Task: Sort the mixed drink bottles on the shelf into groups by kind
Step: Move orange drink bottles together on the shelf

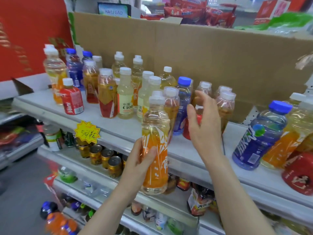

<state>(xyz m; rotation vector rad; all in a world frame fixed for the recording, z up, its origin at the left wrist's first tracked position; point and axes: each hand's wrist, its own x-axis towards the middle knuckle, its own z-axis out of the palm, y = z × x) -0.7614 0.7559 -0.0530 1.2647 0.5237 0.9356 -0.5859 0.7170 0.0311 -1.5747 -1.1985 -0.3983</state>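
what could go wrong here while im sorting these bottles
1. The right hand reaches, fingers spread, into closely packed bottles. It could tip the blue-capped bottle or the clear-capped tea bottle beside it, and neighbours might topple too.
2. The left hand holds the orange-label bottle one-handed around its middle, out beyond the edge of the shelf. If that grip slips, the bottle would likely fall past the shelf.

1. Bright, even light all over the shelf (118, 128), soft and diffuse, only faint shadows under things
2. Small white glints on the clear bottles (125, 99)
3. Smear on the red panel (25, 39) at left, and on the green bag (291, 19) top right
4. Wide-angle bend: the shelf edge bows, the corners stretch and go soft
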